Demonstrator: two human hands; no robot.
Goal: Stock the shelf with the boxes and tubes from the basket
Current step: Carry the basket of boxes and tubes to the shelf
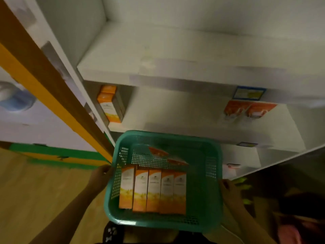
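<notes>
I hold a teal plastic basket (207, 187) in front of a white shelf unit (158, 67). My left hand (101, 176) grips its left rim and my right hand (228, 189) grips its right rim. Several orange-and-white boxes (153, 189) lie side by side in the basket. Behind them two orange packs (167, 155) lean against the back wall. On the lower shelf (175, 120) two matching boxes (110, 104) stand at the far left, and orange packs (249, 109) lie at the right.
The upper shelf holds nothing in view. A blue price label (249, 93) hangs on its front edge. A brown and yellow post (52, 95) runs diagonally at the left. Wooden floor (35, 191) lies below left. Dark clutter sits at the lower right.
</notes>
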